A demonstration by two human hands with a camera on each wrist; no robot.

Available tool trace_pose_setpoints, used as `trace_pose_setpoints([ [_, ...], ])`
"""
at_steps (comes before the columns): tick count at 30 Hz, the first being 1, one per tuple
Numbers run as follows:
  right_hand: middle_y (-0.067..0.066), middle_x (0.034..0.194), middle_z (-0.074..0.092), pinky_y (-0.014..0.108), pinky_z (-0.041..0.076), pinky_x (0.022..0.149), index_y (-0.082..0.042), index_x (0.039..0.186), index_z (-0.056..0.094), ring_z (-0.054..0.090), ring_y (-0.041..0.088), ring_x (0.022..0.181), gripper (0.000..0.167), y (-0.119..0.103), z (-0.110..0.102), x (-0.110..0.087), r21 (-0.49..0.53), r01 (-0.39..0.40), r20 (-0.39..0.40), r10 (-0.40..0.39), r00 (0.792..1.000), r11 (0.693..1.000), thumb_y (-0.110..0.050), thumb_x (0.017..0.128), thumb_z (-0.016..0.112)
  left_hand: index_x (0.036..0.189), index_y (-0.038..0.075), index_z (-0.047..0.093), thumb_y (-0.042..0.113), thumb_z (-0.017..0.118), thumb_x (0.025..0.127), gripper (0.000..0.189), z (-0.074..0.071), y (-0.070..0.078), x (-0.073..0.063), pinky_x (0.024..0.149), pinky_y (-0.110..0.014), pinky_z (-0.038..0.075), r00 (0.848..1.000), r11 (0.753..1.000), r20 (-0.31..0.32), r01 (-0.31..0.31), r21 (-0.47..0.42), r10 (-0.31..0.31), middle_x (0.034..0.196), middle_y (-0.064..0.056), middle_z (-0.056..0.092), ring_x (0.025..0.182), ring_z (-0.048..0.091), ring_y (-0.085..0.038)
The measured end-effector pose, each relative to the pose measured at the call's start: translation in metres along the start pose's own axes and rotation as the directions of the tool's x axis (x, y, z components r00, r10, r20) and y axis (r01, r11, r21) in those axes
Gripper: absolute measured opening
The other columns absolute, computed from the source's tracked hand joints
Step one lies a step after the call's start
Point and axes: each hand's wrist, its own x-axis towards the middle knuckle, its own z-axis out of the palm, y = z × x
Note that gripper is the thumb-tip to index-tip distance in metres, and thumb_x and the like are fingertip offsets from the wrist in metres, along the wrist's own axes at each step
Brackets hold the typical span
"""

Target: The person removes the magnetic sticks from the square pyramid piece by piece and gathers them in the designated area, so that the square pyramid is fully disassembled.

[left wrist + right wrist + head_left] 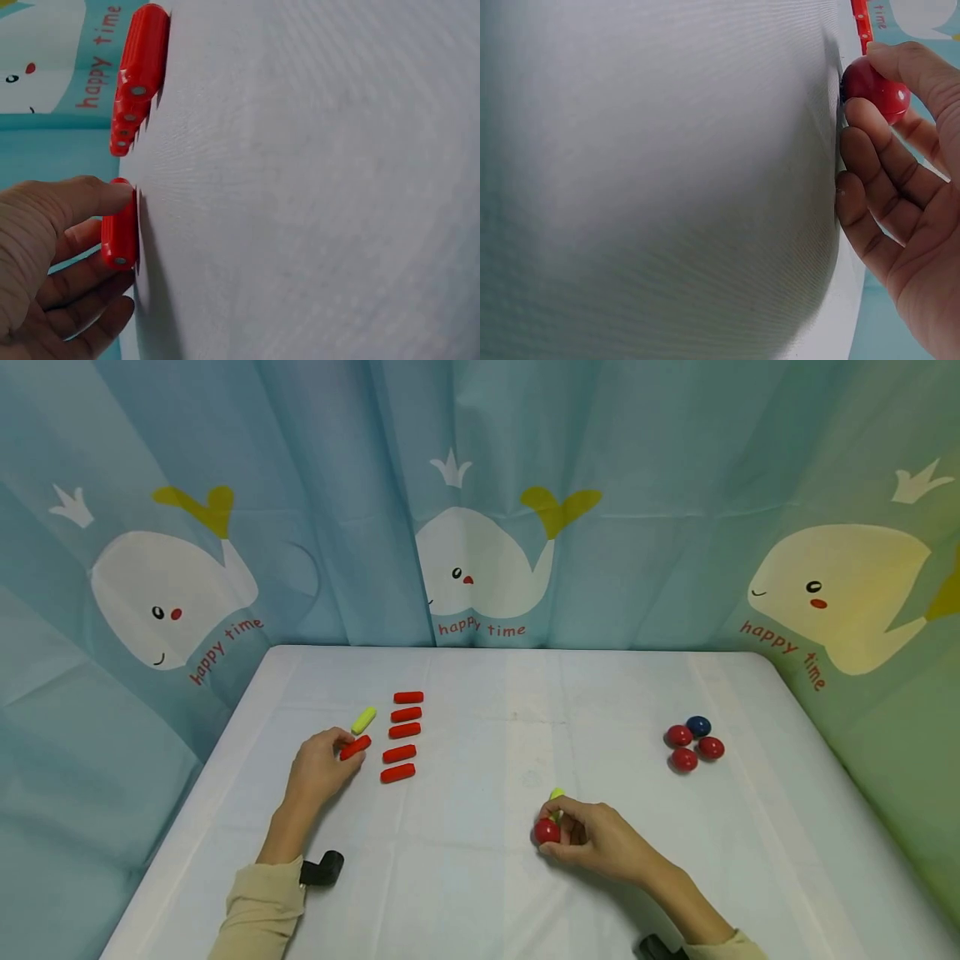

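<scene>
My left hand pinches a red stick between thumb and fingers, low over the white table. In the left wrist view this red stick shows a grey metal disc in its end. A yellow-green stick lies just beyond those fingers. At the front middle, my right hand grips a red ball between thumb and fingers; the right wrist view shows the same ball close at the tabletop. Another yellow-green stick pokes out past the right fingers, mostly hidden by them.
Several red sticks lie in a column right of the left hand. Three red balls and a dark blue ball sit clustered at the right. A whale-print curtain hangs behind the white table.
</scene>
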Motion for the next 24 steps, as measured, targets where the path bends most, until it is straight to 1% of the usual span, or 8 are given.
trace_pose_setpoints([
  [4, -0.014, 0.078, 0.059, 0.021, 0.048, 0.059, -0.014, 0.116, 0.066, 0.053, -0.001, 0.067, 0.031, 0.0, 0.0, -0.002, -0.006, -0.006, 0.009, 0.006, 1.0, 1.0, -0.024, 0.09, 0.08, 0.111, -0.003, 0.068, 0.015, 0.075, 0.091, 0.028, -0.001, 0.003, -0.004, 0.078, -0.045, 0.055, 1.0, 1.0, -0.024, 0.01, -0.003, -0.01, 0.105, -0.02, 0.071, 0.088, 0.059, -0.03],
  [8, -0.013, 0.082, 0.061, 0.022, 0.049, 0.062, -0.013, 0.119, 0.066, 0.055, 0.0, 0.072, 0.033, 0.0, 0.0, -0.004, -0.007, -0.009, 0.014, 0.009, 1.0, 1.0, -0.022, 0.09, 0.08, 0.112, -0.004, 0.068, 0.016, 0.074, 0.091, 0.029, -0.002, 0.011, -0.007, 0.08, -0.048, 0.055, 0.993, 1.0, -0.118, -0.016, 0.004, 0.016, 0.108, -0.022, 0.071, 0.091, 0.061, -0.034],
  [10, -0.013, 0.083, 0.061, 0.022, 0.05, 0.063, -0.012, 0.119, 0.066, 0.056, 0.0, 0.073, 0.033, -0.001, 0.0, -0.004, -0.004, -0.008, 0.013, 0.008, 1.0, 1.0, -0.021, 0.09, 0.079, 0.111, -0.005, 0.068, 0.015, 0.075, 0.091, 0.029, -0.002, 0.016, -0.009, 0.082, -0.05, 0.055, 0.983, 0.999, -0.176, -0.048, -0.01, 0.045, 0.109, -0.023, 0.072, 0.094, 0.063, -0.036],
  [12, -0.013, 0.084, 0.062, 0.022, 0.051, 0.064, -0.013, 0.12, 0.066, 0.057, 0.001, 0.074, 0.033, -0.002, 0.0, -0.004, -0.002, -0.011, 0.009, 0.011, 1.0, 1.0, -0.021, 0.09, 0.079, 0.109, -0.005, 0.07, 0.013, 0.076, 0.09, 0.027, -0.003, 0.022, -0.012, 0.083, -0.052, 0.056, 0.97, 0.994, -0.225, -0.099, -0.039, 0.088, 0.107, -0.022, 0.072, 0.096, 0.065, -0.038],
  [15, -0.012, 0.085, 0.062, 0.022, 0.052, 0.065, -0.014, 0.12, 0.066, 0.058, 0.001, 0.075, 0.032, -0.002, 0.001, -0.004, -0.001, -0.009, 0.0, 0.009, 1.0, 1.0, -0.019, 0.09, 0.079, 0.106, -0.005, 0.071, 0.01, 0.078, 0.089, 0.024, 0.0, 0.034, -0.017, 0.083, -0.053, 0.056, 0.95, 0.977, -0.265, -0.195, -0.087, 0.166, 0.103, -0.021, 0.073, 0.097, 0.067, -0.039],
  [18, -0.012, 0.085, 0.063, 0.022, 0.052, 0.065, -0.015, 0.12, 0.066, 0.058, 0.001, 0.075, 0.033, -0.002, 0.002, -0.003, -0.006, -0.003, -0.012, 0.003, 1.0, 1.0, -0.016, 0.09, 0.079, 0.103, -0.006, 0.072, 0.006, 0.079, 0.087, 0.021, 0.006, 0.047, -0.023, 0.082, -0.053, 0.057, 0.927, 0.946, -0.27, -0.301, -0.122, 0.26, 0.099, -0.019, 0.074, 0.095, 0.068, -0.038],
  [20, -0.012, 0.087, 0.063, 0.023, 0.053, 0.066, -0.014, 0.121, 0.066, 0.059, 0.001, 0.076, 0.033, -0.002, 0.003, -0.003, -0.01, 0.0, -0.018, -0.001, 1.0, 1.0, -0.015, 0.09, 0.079, 0.101, -0.004, 0.072, 0.006, 0.081, 0.086, 0.02, 0.013, 0.056, -0.028, 0.081, -0.052, 0.058, 0.915, 0.924, -0.254, -0.355, -0.141, 0.312, 0.097, -0.017, 0.074, 0.092, 0.069, -0.036],
  [24, -0.013, 0.089, 0.064, 0.023, 0.053, 0.067, -0.014, 0.122, 0.065, 0.059, 0.001, 0.077, 0.034, -0.002, 0.004, -0.003, -0.018, 0.002, -0.024, -0.002, 1.0, 1.0, -0.014, 0.09, 0.079, 0.1, 0.0, 0.072, 0.008, 0.081, 0.085, 0.019, 0.029, 0.075, -0.04, 0.079, -0.047, 0.058, 0.901, 0.891, -0.195, -0.42, -0.171, 0.387, 0.096, -0.012, 0.075, 0.089, 0.07, -0.031],
])
